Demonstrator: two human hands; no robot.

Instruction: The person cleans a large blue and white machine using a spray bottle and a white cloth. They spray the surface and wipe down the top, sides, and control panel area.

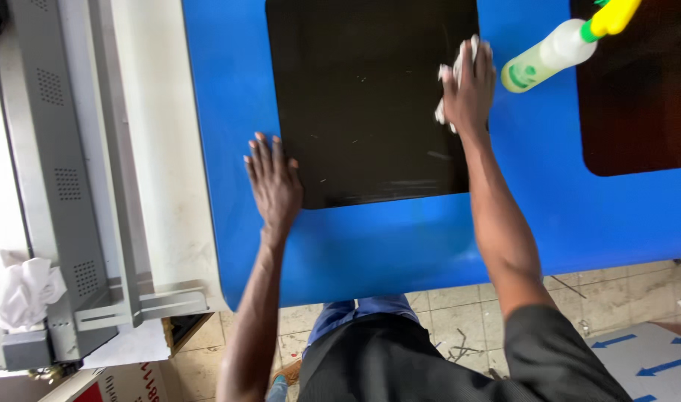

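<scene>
While hidden: most of the white cloth (454,74) lies under the right hand (468,88); the spray bottle (552,52) is cut off at the frame's top edge.
Hard to make out: faint streaks and specks on the black panel (366,100).
Cloth: crumpled, upper centre, pressed on the panel's right edge.
Right hand: grasping the cloth, palm down.
Left hand (273,182): released, fingers spread flat at the panel's lower left corner.
Worktop (400,238): blue, glossy.
</scene>
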